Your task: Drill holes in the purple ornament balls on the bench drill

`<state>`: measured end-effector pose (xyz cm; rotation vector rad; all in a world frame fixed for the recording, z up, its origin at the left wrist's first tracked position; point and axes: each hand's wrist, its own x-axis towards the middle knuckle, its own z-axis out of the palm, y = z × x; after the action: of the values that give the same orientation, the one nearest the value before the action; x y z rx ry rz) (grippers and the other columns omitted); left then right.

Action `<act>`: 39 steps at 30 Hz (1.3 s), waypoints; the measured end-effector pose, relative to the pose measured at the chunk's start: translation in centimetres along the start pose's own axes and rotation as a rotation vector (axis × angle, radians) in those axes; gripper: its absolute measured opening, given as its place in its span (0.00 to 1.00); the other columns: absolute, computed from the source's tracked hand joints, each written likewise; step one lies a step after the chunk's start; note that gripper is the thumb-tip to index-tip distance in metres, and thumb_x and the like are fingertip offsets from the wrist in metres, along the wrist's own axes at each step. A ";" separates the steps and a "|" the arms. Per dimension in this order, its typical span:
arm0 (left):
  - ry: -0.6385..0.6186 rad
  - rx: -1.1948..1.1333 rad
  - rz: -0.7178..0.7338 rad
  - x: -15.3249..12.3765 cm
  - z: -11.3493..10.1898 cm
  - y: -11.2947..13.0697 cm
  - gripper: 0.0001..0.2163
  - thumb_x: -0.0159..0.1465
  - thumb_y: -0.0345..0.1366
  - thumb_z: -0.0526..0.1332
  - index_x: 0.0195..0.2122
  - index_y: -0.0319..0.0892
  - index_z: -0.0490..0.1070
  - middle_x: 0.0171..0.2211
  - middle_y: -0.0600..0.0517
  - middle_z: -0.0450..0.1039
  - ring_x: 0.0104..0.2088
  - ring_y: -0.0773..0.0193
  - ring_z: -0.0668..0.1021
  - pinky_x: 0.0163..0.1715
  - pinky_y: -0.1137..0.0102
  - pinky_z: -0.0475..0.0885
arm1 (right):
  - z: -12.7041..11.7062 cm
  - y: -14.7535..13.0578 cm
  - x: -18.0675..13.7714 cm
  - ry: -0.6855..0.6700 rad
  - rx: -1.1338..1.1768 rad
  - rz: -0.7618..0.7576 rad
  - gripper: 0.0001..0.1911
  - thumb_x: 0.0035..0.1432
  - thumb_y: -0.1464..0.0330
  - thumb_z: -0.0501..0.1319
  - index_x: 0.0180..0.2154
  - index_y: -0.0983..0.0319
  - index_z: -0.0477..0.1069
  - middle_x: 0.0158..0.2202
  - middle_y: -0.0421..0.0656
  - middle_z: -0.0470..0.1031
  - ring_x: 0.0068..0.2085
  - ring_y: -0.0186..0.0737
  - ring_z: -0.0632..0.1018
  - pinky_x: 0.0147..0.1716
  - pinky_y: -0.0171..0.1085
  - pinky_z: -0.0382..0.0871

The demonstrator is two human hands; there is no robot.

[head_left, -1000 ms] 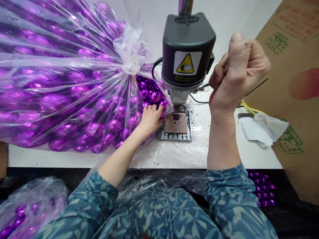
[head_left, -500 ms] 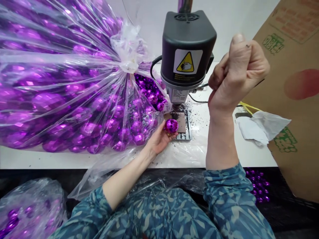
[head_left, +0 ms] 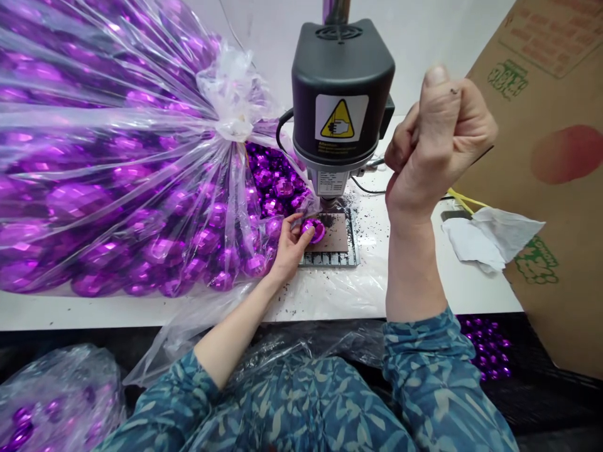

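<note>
My left hand [head_left: 288,250] grips a shiny purple faceted ball [head_left: 313,231] between thumb and fingers, above the left part of a flat brown board [head_left: 335,237]. That board lies on a slotted metal base [head_left: 353,258] beneath the dark motor head of a bench drill press [head_left: 343,75]. Raised to the right of the motor head, my right hand [head_left: 438,135] is closed in a fist. Whatever it grips is hidden, though a thin dark edge shows beside the wrist. The drill's tip is hard to make out.
A tied clear bag [head_left: 94,207] bulging with purple balls fills the left of the white table [head_left: 42,311]. Dark shavings lie round the base. At right are white paper [head_left: 473,245] and a cardboard box [head_left: 560,207]. Another bag [head_left: 61,402] sits low left.
My left hand has drawn the ball slightly left and turned its grip, thumb now over the front. My right fist keeps its pose; the whole view has shifted a little.
</note>
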<state>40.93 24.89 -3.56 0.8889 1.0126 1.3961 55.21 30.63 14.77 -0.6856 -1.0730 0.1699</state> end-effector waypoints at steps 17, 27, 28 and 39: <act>0.020 0.154 0.100 2.1 -0.4 -1.6 0.23 0.54 0.45 0.76 0.46 0.43 0.70 0.44 0.48 0.80 0.46 0.60 0.81 0.50 0.64 0.76 | 0.0 -0.5 -0.3 -0.001 -0.071 -0.029 0.34 0.61 0.36 0.44 0.24 0.57 0.39 0.15 0.34 0.44 0.16 0.31 0.52 0.16 0.39 0.47; -0.005 0.187 0.158 3.2 -0.2 -3.1 0.23 0.54 0.47 0.75 0.43 0.43 0.69 0.40 0.50 0.79 0.41 0.62 0.81 0.47 0.67 0.75 | 0.0 -0.9 -0.3 0.007 0.046 -0.009 0.36 0.59 0.35 0.49 0.23 0.58 0.41 0.14 0.35 0.46 0.17 0.31 0.52 0.19 0.39 0.49; -0.008 0.203 0.162 3.1 -0.2 -3.0 0.22 0.55 0.46 0.75 0.43 0.43 0.69 0.40 0.50 0.79 0.42 0.62 0.81 0.47 0.67 0.75 | 0.0 -1.0 -0.3 0.009 0.058 -0.002 0.36 0.59 0.35 0.50 0.22 0.58 0.41 0.14 0.35 0.46 0.17 0.30 0.52 0.20 0.38 0.49; -0.073 0.336 0.232 3.3 0.0 -2.6 0.24 0.59 0.45 0.73 0.54 0.43 0.74 0.53 0.43 0.77 0.58 0.49 0.77 0.63 0.55 0.69 | 0.0 -1.3 -0.3 0.006 0.115 -0.020 0.35 0.60 0.38 0.54 0.21 0.57 0.43 0.14 0.33 0.47 0.15 0.29 0.51 0.19 0.39 0.48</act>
<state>41.55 28.14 -6.14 1.3308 1.1345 1.3945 54.84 29.46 15.28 -0.5718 -1.0552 0.2109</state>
